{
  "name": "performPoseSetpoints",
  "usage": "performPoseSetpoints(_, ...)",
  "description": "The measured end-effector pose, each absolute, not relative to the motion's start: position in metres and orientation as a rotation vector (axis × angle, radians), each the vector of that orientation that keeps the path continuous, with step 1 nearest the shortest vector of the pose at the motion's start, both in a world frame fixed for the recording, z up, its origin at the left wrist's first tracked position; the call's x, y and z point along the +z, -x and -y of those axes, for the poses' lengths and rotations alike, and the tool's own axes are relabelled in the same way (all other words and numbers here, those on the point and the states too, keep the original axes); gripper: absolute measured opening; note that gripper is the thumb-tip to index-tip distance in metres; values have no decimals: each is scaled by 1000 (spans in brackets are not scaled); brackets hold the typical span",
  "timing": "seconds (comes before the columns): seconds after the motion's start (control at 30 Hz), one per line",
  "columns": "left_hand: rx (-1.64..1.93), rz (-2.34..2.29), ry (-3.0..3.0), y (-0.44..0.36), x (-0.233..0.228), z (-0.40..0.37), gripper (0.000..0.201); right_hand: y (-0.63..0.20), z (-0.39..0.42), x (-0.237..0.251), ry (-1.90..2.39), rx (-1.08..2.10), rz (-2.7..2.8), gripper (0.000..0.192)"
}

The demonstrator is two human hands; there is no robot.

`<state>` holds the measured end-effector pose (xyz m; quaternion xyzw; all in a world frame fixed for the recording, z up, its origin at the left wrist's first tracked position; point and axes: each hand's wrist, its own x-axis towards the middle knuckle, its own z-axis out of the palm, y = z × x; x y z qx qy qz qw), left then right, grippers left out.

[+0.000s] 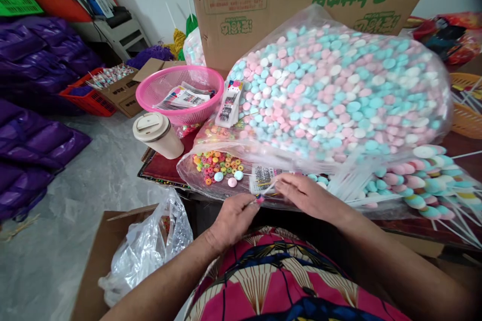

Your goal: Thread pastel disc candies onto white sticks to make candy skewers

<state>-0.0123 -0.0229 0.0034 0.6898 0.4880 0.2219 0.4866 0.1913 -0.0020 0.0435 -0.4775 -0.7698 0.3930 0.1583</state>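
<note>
Your left hand (233, 218) and right hand (307, 193) both pinch the thin stick (265, 191) at the table (160, 168) edge; loosen either grip and its bead (259, 199) likely slides off.

Both forearms are seen entering from the lower edge, bare, converging toward the middle. The left hand (231, 219) is held palm down, knuckles up, fingers curled inward, with thumb and forefinger pinched together at the tip. The right hand (306, 194) is laid flat and low, palm down, fingers extended leftward, fingertips brought just beside those of the left hand. The right wrist is kept straight; the left wrist is slightly bent.
</note>
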Motion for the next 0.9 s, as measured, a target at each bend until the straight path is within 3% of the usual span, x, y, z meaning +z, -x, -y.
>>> performPoseSetpoints(0.1,446,-1156,-961,7,6,16,19,-189,5,46,1080,126,2443,25)
performPoseSetpoints(0.17,402,-1071,-786,6,9,11,19,-185,9,43,772,-185,2653,27)
performPoseSetpoints(0.23,318,-983,-761,7,13,6,20,-181,12,37,625,-303,2760,25)
performPoseSetpoints(0.33,123,-827,-939,12,22,-2,22,-178,15,27,677,-144,2850,29)
performPoseSetpoints(0.43,23,-782,-1614,12,30,-4,20,-175,18,20,1038,521,2831,22)
performPoseSetpoints(0.53,51,-851,-2450,8,33,2,15,-173,15,23,1312,1039,2639,24)
performPoseSetpoints(0.63,237,-824,-2850,7,28,10,16,-180,2,33,1329,1213,2572,36)
performPoseSetpoints(0.77,592,-1104,-2402,17,19,9,22,-196,-17,37,1428,1083,2486,43)
performPoseSetpoints(0.9,804,-1361,-1212,19,11,2,15,-192,-15,13,1449,807,2497,23)
